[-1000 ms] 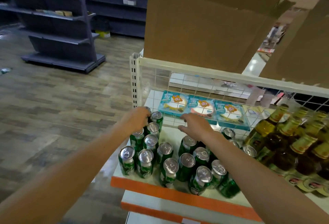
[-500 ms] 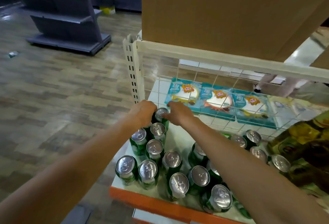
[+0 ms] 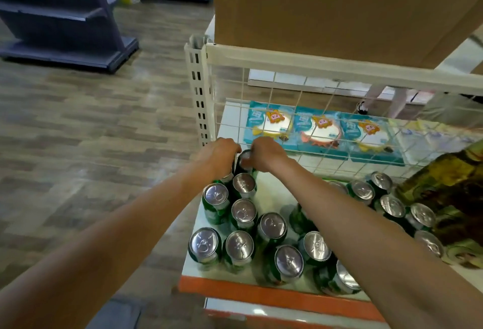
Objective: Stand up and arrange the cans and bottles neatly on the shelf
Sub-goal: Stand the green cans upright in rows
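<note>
Several green cans with silver tops [image 3: 244, 212] stand on the white shelf [image 3: 271, 195] with an orange front edge. At the shelf's back left corner my left hand [image 3: 218, 155] curls round a can that it mostly hides. Right beside it my right hand [image 3: 265, 152] grips the top of the rearmost green can [image 3: 245, 159]. More green cans [image 3: 392, 204] stand at the right under my right forearm. Amber bottles [image 3: 449, 185] with yellow-green labels crowd the right edge, blurred.
A white wire grid [image 3: 313, 109] backs the shelf, with blue snack packs [image 3: 318, 130] behind it. A cardboard box [image 3: 339, 7] sits on the rail above. A slotted upright post [image 3: 198, 88] marks the left corner. A person's legs [image 3: 376, 99] show behind. A dark shelf unit [image 3: 65, 20] stands on the wooden floor.
My right hand moved left from the middle cans to the back left corner and now grips the rearmost can beside my left hand. The view has tilted down and closer.
</note>
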`<state>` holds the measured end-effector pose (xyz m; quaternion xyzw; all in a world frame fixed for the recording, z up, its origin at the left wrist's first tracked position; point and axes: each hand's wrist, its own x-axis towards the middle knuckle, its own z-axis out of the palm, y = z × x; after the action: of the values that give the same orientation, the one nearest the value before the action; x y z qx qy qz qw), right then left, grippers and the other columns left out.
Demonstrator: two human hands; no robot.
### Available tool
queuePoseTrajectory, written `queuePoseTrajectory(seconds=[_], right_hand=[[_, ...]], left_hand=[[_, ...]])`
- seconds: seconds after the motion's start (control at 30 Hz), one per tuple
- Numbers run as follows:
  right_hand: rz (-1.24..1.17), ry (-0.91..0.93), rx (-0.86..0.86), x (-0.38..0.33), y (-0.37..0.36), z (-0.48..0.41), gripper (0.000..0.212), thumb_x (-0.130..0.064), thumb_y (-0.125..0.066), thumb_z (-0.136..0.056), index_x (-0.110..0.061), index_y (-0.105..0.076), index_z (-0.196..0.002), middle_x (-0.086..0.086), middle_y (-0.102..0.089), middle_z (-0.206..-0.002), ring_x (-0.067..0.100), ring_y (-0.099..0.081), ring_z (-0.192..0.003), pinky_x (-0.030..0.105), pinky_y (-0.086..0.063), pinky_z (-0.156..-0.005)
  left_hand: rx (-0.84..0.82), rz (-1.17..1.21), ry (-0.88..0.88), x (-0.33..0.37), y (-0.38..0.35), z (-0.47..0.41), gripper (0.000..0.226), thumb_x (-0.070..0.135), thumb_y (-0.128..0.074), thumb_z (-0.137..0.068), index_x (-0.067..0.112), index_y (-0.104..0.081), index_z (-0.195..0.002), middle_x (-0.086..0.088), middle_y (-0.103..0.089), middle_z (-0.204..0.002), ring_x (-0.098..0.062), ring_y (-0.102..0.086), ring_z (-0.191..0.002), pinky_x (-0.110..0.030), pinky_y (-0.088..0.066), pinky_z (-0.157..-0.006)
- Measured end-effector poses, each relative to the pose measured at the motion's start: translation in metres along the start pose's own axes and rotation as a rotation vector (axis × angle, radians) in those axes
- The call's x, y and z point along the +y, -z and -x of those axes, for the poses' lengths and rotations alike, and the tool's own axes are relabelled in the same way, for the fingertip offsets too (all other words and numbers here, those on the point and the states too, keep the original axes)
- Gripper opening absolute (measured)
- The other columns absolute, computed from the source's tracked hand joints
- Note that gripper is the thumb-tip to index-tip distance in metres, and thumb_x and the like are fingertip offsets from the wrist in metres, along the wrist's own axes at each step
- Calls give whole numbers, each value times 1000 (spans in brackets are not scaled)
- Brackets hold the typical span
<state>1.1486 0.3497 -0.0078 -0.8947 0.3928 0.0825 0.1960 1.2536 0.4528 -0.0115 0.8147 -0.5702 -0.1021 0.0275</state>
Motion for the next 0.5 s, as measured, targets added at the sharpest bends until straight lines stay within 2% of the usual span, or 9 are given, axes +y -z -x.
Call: queuePoseTrajectory(seconds=[0.1,0.17,0.23,0.37,0.5], right_hand=[[35,0,-21,18,17,8,27,-35,-66,-81,-8,-64,-80,7,-61,-76,25,-62,-75,28,-41,-53],[74,20,-16,35,29,12,27,-31,-63,-82,-5,-69,-88,12,-67,-89,30,-65,-85,33,-51,-65],[114,44,-22,51,34,14,28,-27,-63,-83,-4,-69,-96,15,-67,-98,32,-65,-90,34,-52,-71],[220,42,-2,73,30,16,21,-25,-61,-85,-11,-67,-99,10,-63,-101,29,-62,-86,33,-50,-67],[261,89,-47,84,35,13,32,-20,-67,-85,-14,-68,-117,8,-63,-116,29,-61,-103,37,-54,-83]], left_hand=[[14,14,-32,0,-3,-6,48,6,-53,-94,25,-52,-138,-2,-55,-135,-23,-52,-124,-36,-46,-93],[-3,13,-37,5,-7,-9,47,7,-52,-97,26,-51,-139,-2,-53,-139,-23,-49,-126,-37,-45,-97],[-13,-4,-34,16,-11,-12,44,10,-50,-99,26,-51,-140,-2,-52,-141,-24,-50,-127,-39,-44,-102],[15,-73,6,33,-16,-17,41,12,-51,-98,25,-54,-137,-4,-57,-133,-27,-54,-120,-41,-49,-95],[83,-132,101,35,-10,-16,39,1,-54,-93,15,-59,-129,-8,-59,-122,-28,-55,-114,-39,-51,-89]])
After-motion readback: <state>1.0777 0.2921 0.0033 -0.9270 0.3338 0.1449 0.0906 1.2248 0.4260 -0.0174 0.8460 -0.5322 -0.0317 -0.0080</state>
